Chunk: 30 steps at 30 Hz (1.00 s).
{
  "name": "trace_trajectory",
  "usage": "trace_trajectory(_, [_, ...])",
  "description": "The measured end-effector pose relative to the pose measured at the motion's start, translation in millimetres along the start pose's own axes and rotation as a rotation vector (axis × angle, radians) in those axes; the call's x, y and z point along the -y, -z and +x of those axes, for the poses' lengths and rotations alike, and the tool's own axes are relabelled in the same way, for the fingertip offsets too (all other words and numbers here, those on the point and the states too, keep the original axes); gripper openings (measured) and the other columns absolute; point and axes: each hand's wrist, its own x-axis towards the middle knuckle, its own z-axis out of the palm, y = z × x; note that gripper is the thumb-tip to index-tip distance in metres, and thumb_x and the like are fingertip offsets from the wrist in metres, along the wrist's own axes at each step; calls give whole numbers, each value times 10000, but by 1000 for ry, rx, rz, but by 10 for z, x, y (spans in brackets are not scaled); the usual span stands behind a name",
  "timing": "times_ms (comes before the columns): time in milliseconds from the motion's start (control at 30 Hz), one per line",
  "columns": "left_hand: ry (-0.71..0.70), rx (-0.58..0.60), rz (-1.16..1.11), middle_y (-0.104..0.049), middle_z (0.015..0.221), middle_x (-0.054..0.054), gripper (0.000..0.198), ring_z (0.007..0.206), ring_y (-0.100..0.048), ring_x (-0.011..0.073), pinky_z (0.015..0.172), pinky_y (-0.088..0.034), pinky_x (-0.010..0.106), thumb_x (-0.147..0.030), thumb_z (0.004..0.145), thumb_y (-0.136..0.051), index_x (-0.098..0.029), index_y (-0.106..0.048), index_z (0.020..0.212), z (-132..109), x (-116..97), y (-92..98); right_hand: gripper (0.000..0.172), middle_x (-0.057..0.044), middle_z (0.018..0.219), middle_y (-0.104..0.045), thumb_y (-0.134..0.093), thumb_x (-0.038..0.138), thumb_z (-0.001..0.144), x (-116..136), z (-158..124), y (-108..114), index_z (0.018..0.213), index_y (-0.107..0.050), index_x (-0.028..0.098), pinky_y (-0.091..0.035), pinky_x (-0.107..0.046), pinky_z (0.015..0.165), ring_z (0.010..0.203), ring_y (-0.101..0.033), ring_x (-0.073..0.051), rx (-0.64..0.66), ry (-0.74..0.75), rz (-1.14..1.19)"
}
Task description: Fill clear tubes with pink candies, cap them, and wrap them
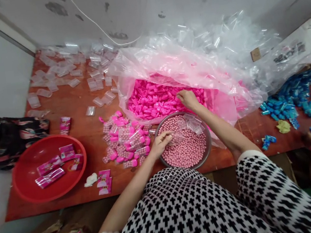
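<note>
Head view, beads: in my feed, pale pink, round, matte beads [186,152] fill one grey bowl [209,144] before the wearer's torso.
Caps: glossy hot-pink caps [153,99] heap inside one translucent plastic bag [151,58], just behind the bowl; too many to count.
Left hand [161,143]: above the bowl's left side, thumb and fingers pinching one clear container [177,138].
Right hand [187,99]: at the caps, fingers bent inward; I cannot tell their gap or whether they grip one.
Filled containers [127,139]: bead-filled, pink-capped, piled left of the bowl; overlap defeats my count.
Printed pink packets: four in one red basin [29,154], three on the table [86,128] nearby.
</note>
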Motion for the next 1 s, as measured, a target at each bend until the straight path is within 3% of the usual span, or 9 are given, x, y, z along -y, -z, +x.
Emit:
trace_trajectory(100, [18, 2, -34, -655, 986, 53, 470, 815, -631, 175, 731, -587, 372, -501, 679, -694, -168, -655, 1008, -16, -33, 43, 391, -148, 1226, -607, -393, 198, 912, 12, 646, 210, 1272, -523, 119, -422, -406, 959, 1093, -578, -268, 4, -58, -59])
trace_trajectory(200, [29, -7, -30, -661, 952, 48, 452, 822, -638, 183, 751, -585, 381, -499, 696, -681, -177, -658, 1012, -13, -61, 95, 479, -177, 1334, -510, -367, 274, 946, -67, 1285, 576, 1384, -369, 81, -389, -470, 993, 1184, -523, -293, -42, -136, -57])
trace_trajectory(333, [46, -52, -27, -666, 934, 39, 425, 802, -640, 173, 752, -584, 370, -481, 716, -673, -186, -659, 1022, 40, -68, 104, 521, -158, 1250, -570, -424, 403, 928, -177, 1692, 728, 1319, -446, 59, -426, -453, 953, 1132, -554, -282, 79, -41, -34])
trace_trajectory(400, [48, -48, -29, -671, 945, 42, 414, 816, -641, 175, 756, -583, 365, -474, 718, -675, -189, -662, 1018, 78, -63, 86, 552, -166, 1208, -601, -455, 495, 895, -195, 1601, 554, 1240, -541, 72, -441, -448, 940, 1090, -574, -300, 160, 22, -76])
trace_trajectory(467, [44, -35, -20, -677, 974, 49, 408, 850, -642, 184, 769, -579, 366, -470, 722, -674, -190, -665, 1020, 112, -56, 65, 587, -178, 1254, -577, -436, 546, 886, -206, 1366, 331, 1288, -521, 126, -428, -494, 947, 1126, -547, -342, 130, 47, -144])
trace_trajectory(567, [22, -30, 28, -684, 987, 58, 414, 877, -643, 197, 774, -573, 367, -475, 725, -665, -188, -667, 1023, 141, -36, 38, 575, -160, 1448, -392, -443, 545, 880, -255, 914, 125, 1341, -475, 203, -320, -600, 1009, 1288, -374, -408, 83, 153, -236])
trace_trajectory(700, [-10, -32, 88, -691, 982, 68, 435, 880, -645, 204, 765, -570, 360, -495, 730, -645, -176, -664, 1025, 138, 13, -15, 416, -61, 1551, -221, -443, 481, 901, -407, 364, 98, 1235, -559, 261, -240, -642, 1027, 1343, -268, -408, 108, 288, -291])
trace_trajectory(867, [-18, -20, 78, -682, 1025, 82, 460, 917, -645, 221, 777, -569, 370, -509, 723, -650, -164, -660, 1026, 90, 73, -105, 338, -28, 1527, -292, -508, 425, 887, -642, -164, 105, 1180, -599, 283, -140, -622, 1088, 1392, -204, -368, 147, 414, -313])
trace_trajectory(1000, [12, -29, -28, -676, 1006, 72, 486, 872, -648, 207, 760, -581, 386, -512, 689, -681, -157, -655, 1020, 37, 71, -133, 353, -59, 1536, -264, -496, 431, 893, -734, -379, 211, 1184, -619, 273, -159, -650, 1067, 1406, -180, -382, 125, 345, -287])
